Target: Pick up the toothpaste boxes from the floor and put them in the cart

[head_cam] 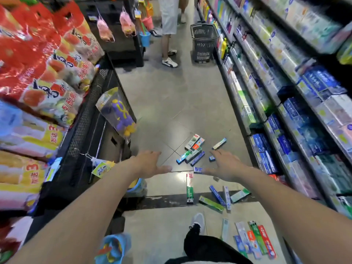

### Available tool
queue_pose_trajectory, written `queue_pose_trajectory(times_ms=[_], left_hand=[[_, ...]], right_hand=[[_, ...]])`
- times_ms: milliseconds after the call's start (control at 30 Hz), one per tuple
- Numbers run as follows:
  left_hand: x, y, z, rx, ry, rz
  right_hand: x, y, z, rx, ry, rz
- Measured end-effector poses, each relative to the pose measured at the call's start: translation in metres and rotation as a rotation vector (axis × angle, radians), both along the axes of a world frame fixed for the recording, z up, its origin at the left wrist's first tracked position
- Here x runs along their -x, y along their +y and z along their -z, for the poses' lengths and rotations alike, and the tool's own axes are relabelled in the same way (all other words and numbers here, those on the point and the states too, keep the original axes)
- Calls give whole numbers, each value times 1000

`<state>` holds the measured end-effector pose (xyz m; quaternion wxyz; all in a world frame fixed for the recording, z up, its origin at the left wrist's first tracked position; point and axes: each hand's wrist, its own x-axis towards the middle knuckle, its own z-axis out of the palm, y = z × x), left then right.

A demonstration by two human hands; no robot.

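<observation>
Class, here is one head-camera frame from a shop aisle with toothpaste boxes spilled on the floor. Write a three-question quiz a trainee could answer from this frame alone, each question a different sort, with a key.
1. True or false: the left hand grips a toothpaste box.
2. Multiple choice: the black basket stands (A) far up the aisle beside the right-hand shelves, (B) beside the near shoe, (C) on a shelf.
3. Fill in: the long green box lies on the ____.

Key: 1 false, both hands, including the right hand, are open and hold nothing; 2 A; 3 floor.

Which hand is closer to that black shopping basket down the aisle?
Right. The right hand reaches out below the basket; the left hand is farther over on the other side.
</observation>
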<state>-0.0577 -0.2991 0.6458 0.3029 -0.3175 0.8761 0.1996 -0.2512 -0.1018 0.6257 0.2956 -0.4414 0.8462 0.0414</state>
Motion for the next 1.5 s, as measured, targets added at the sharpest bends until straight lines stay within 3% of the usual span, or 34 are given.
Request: queue_pose_trajectory(times_ms=[367,733,1033,1500], left_hand=[[125,-79,30,-22,-58,80],[248,-158,149,-74,-138,331],[291,-181,333,-75,-220,412],[317,-184,680,72,-223,643]], right_hand=[[105,-69,36,-1,-59,127],[145,-118,128,-94,-110,400],[145,-146,313,-171,-264,530],[110,-158,693,-211,-359,718]])
